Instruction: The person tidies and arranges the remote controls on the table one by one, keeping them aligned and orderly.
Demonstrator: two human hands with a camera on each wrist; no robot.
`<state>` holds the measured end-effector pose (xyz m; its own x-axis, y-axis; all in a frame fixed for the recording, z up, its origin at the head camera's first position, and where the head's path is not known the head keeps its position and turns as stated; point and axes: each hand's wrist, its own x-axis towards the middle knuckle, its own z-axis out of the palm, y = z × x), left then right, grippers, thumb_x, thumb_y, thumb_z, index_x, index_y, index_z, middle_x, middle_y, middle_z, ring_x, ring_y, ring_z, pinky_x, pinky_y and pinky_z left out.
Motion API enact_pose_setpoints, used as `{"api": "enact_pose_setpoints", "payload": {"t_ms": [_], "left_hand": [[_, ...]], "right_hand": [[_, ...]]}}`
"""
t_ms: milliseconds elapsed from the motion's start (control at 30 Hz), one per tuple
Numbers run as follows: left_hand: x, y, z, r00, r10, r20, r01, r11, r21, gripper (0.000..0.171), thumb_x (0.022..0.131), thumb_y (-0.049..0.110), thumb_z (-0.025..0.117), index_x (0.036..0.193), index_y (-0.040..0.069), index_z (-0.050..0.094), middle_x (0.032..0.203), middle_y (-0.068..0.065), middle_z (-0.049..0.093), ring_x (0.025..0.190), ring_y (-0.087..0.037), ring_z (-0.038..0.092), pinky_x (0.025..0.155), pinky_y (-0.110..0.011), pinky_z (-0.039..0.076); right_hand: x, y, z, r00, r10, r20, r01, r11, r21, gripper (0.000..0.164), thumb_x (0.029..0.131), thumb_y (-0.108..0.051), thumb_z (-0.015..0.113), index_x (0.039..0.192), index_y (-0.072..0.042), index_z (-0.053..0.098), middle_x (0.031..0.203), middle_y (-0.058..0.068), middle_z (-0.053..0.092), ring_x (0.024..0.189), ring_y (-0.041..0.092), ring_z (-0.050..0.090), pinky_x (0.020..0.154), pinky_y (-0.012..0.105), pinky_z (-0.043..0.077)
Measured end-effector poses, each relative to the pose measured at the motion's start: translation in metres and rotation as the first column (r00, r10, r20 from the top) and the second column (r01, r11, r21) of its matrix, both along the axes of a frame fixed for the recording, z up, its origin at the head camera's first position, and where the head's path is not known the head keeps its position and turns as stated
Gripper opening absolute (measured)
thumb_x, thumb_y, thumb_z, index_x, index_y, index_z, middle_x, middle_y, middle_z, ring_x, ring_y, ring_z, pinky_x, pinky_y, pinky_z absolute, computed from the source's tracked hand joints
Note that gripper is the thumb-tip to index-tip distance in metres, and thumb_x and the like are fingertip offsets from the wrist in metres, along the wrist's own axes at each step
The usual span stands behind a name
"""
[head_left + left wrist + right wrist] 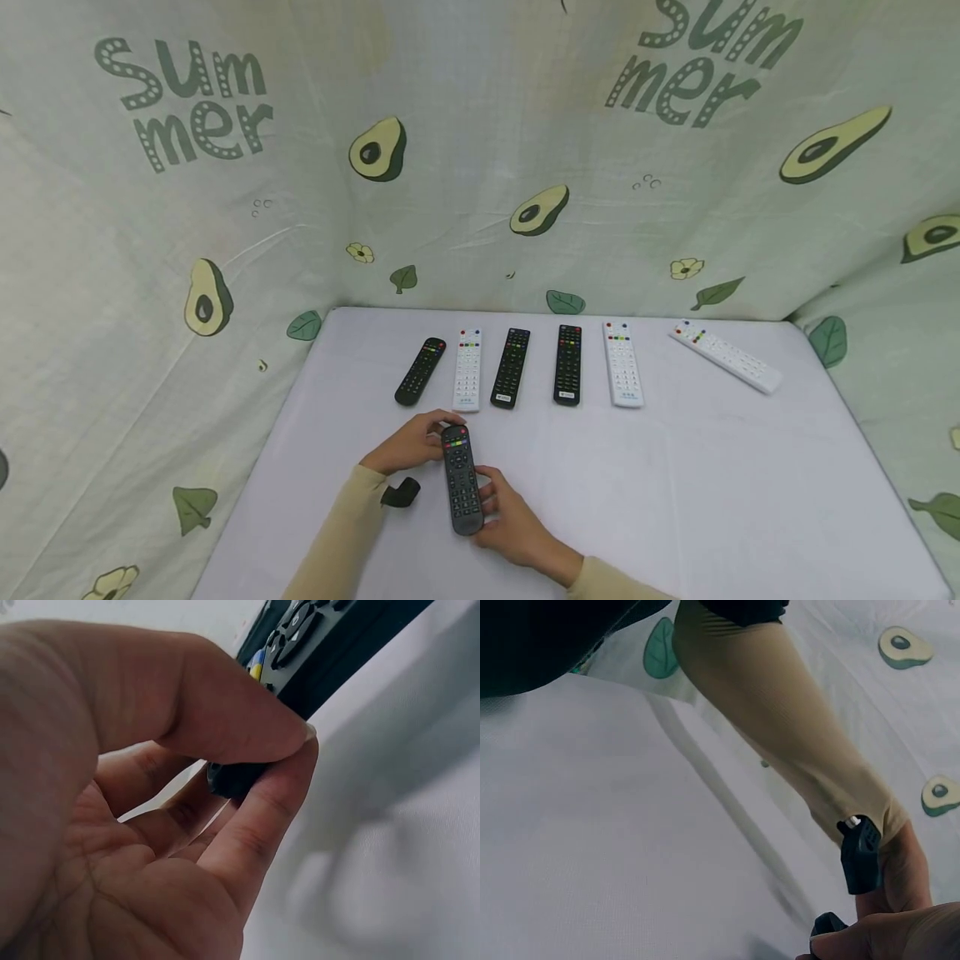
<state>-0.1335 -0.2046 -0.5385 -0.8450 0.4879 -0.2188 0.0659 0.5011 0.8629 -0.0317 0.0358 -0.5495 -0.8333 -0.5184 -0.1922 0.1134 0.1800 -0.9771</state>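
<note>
A dark grey remote control [461, 479] with colored buttons near its top is held above the white table, its button side up. My left hand [411, 442] pinches its far end between thumb and fingers. In the left wrist view the thumb of my left hand [187, 705] lies against the corner of the remote control [315, 656]. My right hand [513, 518] grips the near end from the right side. From the right wrist view, only a small dark end of the remote control [827, 924] shows by my right hand [889, 934].
Beyond my hands lies a row of remotes: a small black remote [421, 372], a white remote [467, 371], two black ones, another white remote [622, 365], and a slanted white remote [726, 357] at the right. A patterned curtain [465, 108] rises behind the table [712, 500].
</note>
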Motion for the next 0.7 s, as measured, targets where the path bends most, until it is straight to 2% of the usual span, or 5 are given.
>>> {"api": "enact_pose_setpoints", "payload": {"t_ms": [300, 467, 700], "left_hand": [[-0.002, -0.01, 0.002, 1.0, -0.022, -0.007, 0.022, 1.0, -0.009, 0.058, 0.082, -0.011, 0.065, 0.138, 0.001, 0.064, 0.131, -0.016, 0.067, 0.103, -0.023, 0.06, 0.077, -0.029, 0.051], [-0.002, -0.016, 0.003, 1.0, -0.025, 0.012, 0.025, 1.0, -0.008, 0.059, 0.081, -0.012, 0.066, 0.138, 0.001, 0.064, 0.13, -0.016, 0.066, 0.102, -0.023, 0.059, 0.076, -0.029, 0.051], [-0.003, -0.021, 0.003, 0.999, -0.023, 0.037, 0.023, 1.0, 0.003, 0.059, 0.08, -0.014, 0.065, 0.137, -0.001, 0.063, 0.13, -0.019, 0.065, 0.098, -0.022, 0.062, 0.074, -0.029, 0.052]], "right_hand": [[0.001, -0.015, -0.001, 0.999, -0.021, 0.041, 0.022, 0.999, -0.035, 0.097, 0.071, 0.011, 0.077, 0.157, 0.006, 0.032, 0.116, 0.012, 0.06, 0.102, 0.022, 0.066, 0.077, 0.027, 0.061], [0.002, -0.024, -0.001, 0.999, -0.035, 0.042, 0.036, 0.999, -0.028, 0.096, 0.069, 0.011, 0.076, 0.156, 0.007, 0.034, 0.112, 0.01, 0.06, 0.099, 0.021, 0.066, 0.076, 0.026, 0.06], [0.002, -0.032, -0.002, 0.998, -0.032, 0.051, 0.033, 0.999, -0.013, 0.095, 0.072, 0.009, 0.078, 0.156, 0.006, 0.034, 0.113, 0.009, 0.06, 0.099, 0.02, 0.066, 0.077, 0.026, 0.058]]}}
